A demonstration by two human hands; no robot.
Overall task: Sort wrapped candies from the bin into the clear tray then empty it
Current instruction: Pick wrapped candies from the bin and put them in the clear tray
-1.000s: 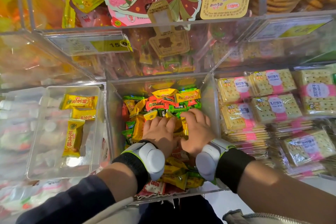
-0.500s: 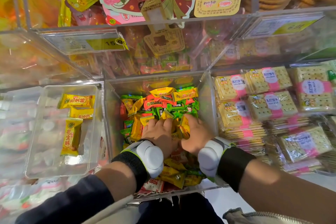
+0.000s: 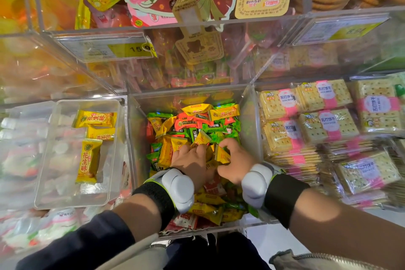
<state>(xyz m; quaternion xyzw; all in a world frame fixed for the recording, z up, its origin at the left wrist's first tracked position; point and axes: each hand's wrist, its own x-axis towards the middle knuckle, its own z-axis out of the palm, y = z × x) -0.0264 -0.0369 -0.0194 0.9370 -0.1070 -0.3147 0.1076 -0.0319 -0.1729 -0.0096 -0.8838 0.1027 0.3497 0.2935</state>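
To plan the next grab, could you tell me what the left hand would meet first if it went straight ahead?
Probably the tilted yellow candy at its fingertips: the left hand points toward the back of the bin, with green candies behind that one. Depth within the pile is unclear.

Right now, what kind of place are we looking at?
Most likely a shop's self-serve snack aisle. There is a clear acrylic bin of loose wrapped candies, a shelf price label reading 15.90, and stacked soda cracker packs in the next compartment.
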